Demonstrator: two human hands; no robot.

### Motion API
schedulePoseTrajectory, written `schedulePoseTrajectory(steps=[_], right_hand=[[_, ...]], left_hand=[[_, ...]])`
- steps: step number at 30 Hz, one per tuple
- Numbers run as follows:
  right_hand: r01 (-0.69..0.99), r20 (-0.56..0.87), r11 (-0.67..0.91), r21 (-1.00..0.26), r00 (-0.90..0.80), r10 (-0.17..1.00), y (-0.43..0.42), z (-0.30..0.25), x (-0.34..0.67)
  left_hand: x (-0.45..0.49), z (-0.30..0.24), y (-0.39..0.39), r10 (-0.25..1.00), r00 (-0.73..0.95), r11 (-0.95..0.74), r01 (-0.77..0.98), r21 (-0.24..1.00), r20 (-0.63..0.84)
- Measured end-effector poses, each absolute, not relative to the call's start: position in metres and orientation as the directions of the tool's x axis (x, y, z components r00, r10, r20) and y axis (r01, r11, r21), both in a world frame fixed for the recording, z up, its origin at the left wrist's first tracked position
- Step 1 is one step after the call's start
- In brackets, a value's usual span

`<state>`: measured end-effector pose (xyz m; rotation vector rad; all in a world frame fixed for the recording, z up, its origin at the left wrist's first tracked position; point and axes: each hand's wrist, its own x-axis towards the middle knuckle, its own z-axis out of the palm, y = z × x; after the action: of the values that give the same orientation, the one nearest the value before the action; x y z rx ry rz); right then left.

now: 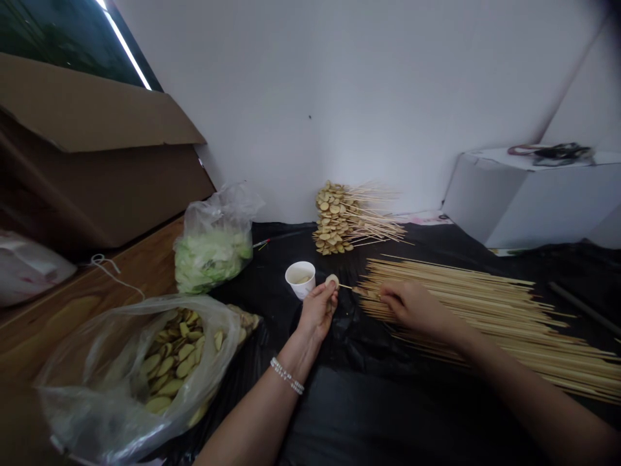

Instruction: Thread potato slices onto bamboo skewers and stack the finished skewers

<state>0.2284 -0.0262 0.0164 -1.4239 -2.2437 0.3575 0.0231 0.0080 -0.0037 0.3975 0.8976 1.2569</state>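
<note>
My left hand (320,307), with a beaded bracelet at the wrist, pinches a pale round potato slice (332,279) between thumb and fingers. A thin bamboo skewer (345,286) runs from the slice toward my right hand (407,304), whose fingers are closed on it. How deep the tip sits in the slice is too small to tell. Beneath my right hand and forearm lies a wide spread of bamboo skewers (466,285). Just left of the slice stands a white paper cup (294,285) with something pale inside.
Skewered slices (334,223) are piled by the wall. An open plastic bag (111,382) of potato slices lies at front left, with a bag of pale green vegetable (213,255) behind it. A cardboard box (121,188) stands left, a white box (524,200) right. Black plastic sheeting (339,408) covers the table.
</note>
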Motion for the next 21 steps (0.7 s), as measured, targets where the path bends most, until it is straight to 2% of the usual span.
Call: schedulePoseTrajectory(steps=[3,7,9,13,15,17,21], right_hand=[[0.785,0.237,0.435,-0.441,-0.366,0.900,-0.0273,0.0143,0.2268],[0.687,0.104,0.393,-0.611,-0.423,0.900,-0.0289,0.0191,0.2261],[0.670,0.077,0.376,-0.641,-0.431,0.899,-0.0281,0.0197,0.2263],[0.747,0.214,0.427,-0.509,-0.371,0.904,-0.0263,0.0149,0.2256],[0.761,0.255,0.435,-0.482,-0.353,0.900,-0.0264,0.0130,0.2248],[0.740,0.238,0.425,-0.521,-0.352,0.905,-0.0270,0.0130,0.2244],[0.643,0.111,0.376,-0.667,-0.413,0.904,-0.0277,0.0160,0.2247]], left_hand=[[0.0230,-0.0041,0.0079,0.932,0.043,0.302,-0.642,0.705,-0.361],[0.0228,-0.0044,0.0076,0.938,0.056,0.296,-0.641,0.709,-0.342],[0.0228,-0.0042,0.0076,0.938,0.060,0.300,-0.640,0.707,-0.343],[0.0228,-0.0036,0.0077,0.934,0.065,0.308,-0.642,0.702,-0.350],[0.0229,-0.0035,0.0076,0.932,0.058,0.310,-0.640,0.703,-0.359],[0.0230,-0.0037,0.0077,0.931,0.054,0.309,-0.642,0.702,-0.361],[0.0226,-0.0050,0.0086,0.933,0.059,0.307,-0.641,0.703,-0.354]])
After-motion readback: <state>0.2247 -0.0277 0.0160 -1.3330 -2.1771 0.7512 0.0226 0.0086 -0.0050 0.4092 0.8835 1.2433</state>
